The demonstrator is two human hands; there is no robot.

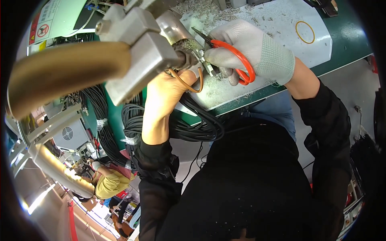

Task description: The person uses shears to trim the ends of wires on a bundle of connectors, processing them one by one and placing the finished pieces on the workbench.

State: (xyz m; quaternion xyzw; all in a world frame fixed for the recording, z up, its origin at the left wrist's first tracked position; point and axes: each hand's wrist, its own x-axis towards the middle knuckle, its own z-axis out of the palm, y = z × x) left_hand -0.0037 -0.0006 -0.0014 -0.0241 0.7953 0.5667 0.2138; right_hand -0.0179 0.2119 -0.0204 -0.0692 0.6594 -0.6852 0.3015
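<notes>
My right hand (241,50), in a whitish knit glove, grips scissors with red loop handles (245,68), and their dark blades point to the upper left. Just beside its fingertips is a small shiny metal connector (207,64), under the machine's metal head (175,30). My bare left hand (167,90) is closed close below that head. A tan curved loop (197,84) stands out at its fingers. What the left fingers hold is hidden by the hand and the machine.
A large blurred tan handle (68,72) and metal block (140,60) fill the upper left. Metal bits lie over the white sheet (317,50), with a yellow ring (305,32). Bundled black cables (195,124) hang at the table edge. A person in yellow (110,182) works at lower left.
</notes>
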